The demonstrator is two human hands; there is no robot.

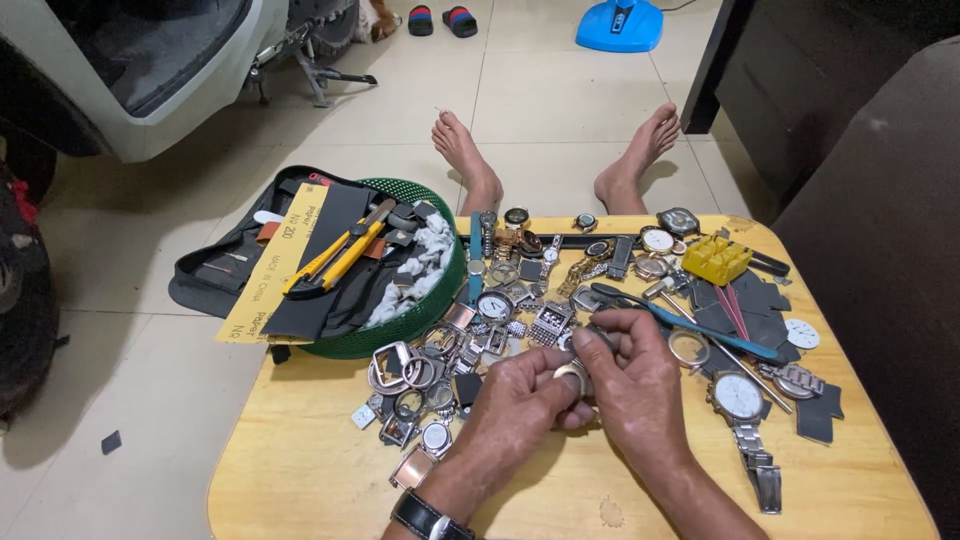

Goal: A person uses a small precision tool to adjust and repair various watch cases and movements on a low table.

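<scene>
View from above a low wooden tabletop (pixel 300 470) with rounded corners, set on a tiled floor (pixel 560 100); the person's bare feet (pixel 470 160) extend beyond its far edge. At the left, half over the tabletop's edge, a green round basket (pixel 425 310) holds dark sheets, a yellow-handled tool (pixel 335 258) and white wadding, with a yellow strip of abrasive paper (pixel 265 275) lying across it. Both forearms enter from the lower edge and converge at the centre of the tabletop. The left hand (pixel 515 400), a black-strapped watch (pixel 425 518) on its wrist, is curled, knuckles up, its fingertips meeting those of the right hand (pixel 635 375). The right hand is likewise curled, thumb and forefinger pinched. Between them, both hands grasp a small silver watch case (pixel 572 373), held just above the tabletop near the pile of loose watch cases and bezels (pixel 420 375). To the right lie a blue-handled tool (pixel 700 325), a yellow plastic block (pixel 715 258) and a white-dialled wristwatch with metal band (pixel 742 400).
</scene>
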